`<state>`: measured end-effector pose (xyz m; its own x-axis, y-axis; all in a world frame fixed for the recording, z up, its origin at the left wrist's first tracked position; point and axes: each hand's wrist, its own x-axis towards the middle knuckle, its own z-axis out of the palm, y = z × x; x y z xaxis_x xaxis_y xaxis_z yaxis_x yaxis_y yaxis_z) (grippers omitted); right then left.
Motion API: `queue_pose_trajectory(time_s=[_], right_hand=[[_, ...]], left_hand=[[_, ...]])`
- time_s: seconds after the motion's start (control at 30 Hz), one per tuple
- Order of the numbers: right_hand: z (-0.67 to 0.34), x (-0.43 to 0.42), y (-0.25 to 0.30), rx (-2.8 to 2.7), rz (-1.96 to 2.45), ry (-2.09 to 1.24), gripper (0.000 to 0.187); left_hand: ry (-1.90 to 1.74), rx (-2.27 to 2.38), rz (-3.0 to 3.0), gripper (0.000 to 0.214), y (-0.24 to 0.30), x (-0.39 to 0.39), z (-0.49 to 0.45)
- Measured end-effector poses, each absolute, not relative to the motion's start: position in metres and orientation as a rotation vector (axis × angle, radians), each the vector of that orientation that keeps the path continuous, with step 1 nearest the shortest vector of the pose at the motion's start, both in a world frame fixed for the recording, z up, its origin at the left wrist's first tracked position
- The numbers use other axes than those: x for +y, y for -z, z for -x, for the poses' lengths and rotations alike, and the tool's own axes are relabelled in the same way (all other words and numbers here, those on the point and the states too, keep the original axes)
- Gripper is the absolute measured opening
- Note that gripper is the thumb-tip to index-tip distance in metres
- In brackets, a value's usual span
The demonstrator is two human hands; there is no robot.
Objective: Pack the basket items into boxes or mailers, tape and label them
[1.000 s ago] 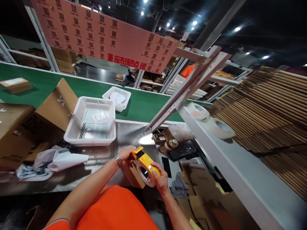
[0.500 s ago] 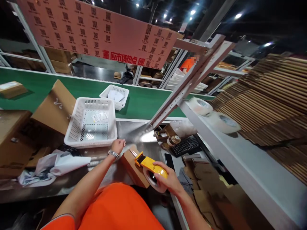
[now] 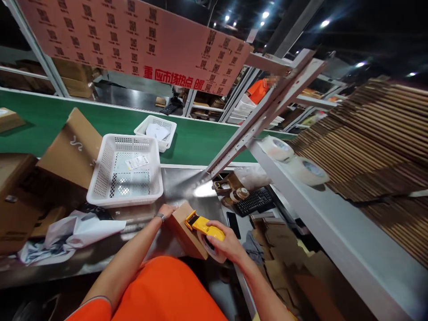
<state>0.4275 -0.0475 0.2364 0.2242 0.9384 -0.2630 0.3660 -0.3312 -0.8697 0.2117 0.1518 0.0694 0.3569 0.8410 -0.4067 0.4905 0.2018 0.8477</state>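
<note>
A small brown cardboard box point(image 3: 187, 234) stands tilted on the metal bench, close in front of my orange shirt. My left hand point(image 3: 166, 211), with a metal watch on its wrist, grips the box's far left edge; its fingertips are partly hidden. Wrapped around a yellow tape dispenser point(image 3: 203, 226) is my right hand point(image 3: 228, 243). The dispenser's head lies against the top face of the box, and its roll of clear tape hangs below the handle.
A white plastic basket point(image 3: 94, 185) holding a label stands beyond my left arm. A smaller white basket point(image 3: 171, 133) sits on the green conveyor point(image 3: 197, 138). Open cartons and white plastic packaging point(image 3: 88, 229) lie left. Right are a keyboard point(image 3: 256, 203), phone point(image 3: 233, 224) and shelf with tape rolls point(image 3: 307, 171).
My left hand has moved from a pinch above the box onto its far edge. The tape dispenser has shifted slightly left and up, onto the box. The view has turned slightly.
</note>
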Motion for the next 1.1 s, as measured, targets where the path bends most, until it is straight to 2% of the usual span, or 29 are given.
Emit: queue_pose_trajectory(time_s=[0.13,0.27,0.4,0.57,0.67,0.83,0.9,1.0,1.1], right_hand=[[-0.428,-0.047,-0.241,-1.184,1.82,-1.14,0.044],[-0.424,-0.043,-0.244,-1.157,1.803,-1.187,0.044],[-0.421,-0.041,-0.247,-1.115,1.811,-1.199,0.043],[-0.456,-0.103,-0.264,-1.072,1.9,-1.185,0.042],[-0.488,-0.159,-0.273,-0.93,2.052,-1.345,0.042],[-0.494,-0.169,-0.235,-0.926,2.075,-1.48,0.041],[-0.485,-0.145,-0.203,-1.063,2.061,-1.374,0.039],[-0.481,-0.112,-0.157,-1.254,2.145,-1.011,0.031],[-0.493,-0.095,-0.12,-1.193,2.213,-0.701,0.039]], left_hand=[[-0.306,1.349,-1.502,0.04,-0.079,0.148,-0.21],[-0.265,1.282,-1.631,0.062,-0.098,0.139,-0.218],[-0.196,1.25,-1.762,0.062,-0.112,0.131,-0.229],[-0.078,1.267,-1.87,0.063,-0.114,0.131,-0.227],[-0.011,1.256,-1.914,0.065,-0.115,0.132,-0.226],[0.067,1.239,-1.975,0.067,-0.122,0.133,-0.226],[0.07,1.253,-1.993,0.066,-0.124,0.134,-0.224],[0.046,1.301,-1.995,0.064,-0.125,0.136,-0.22],[-0.015,1.359,-1.956,0.063,-0.125,0.139,-0.213]])
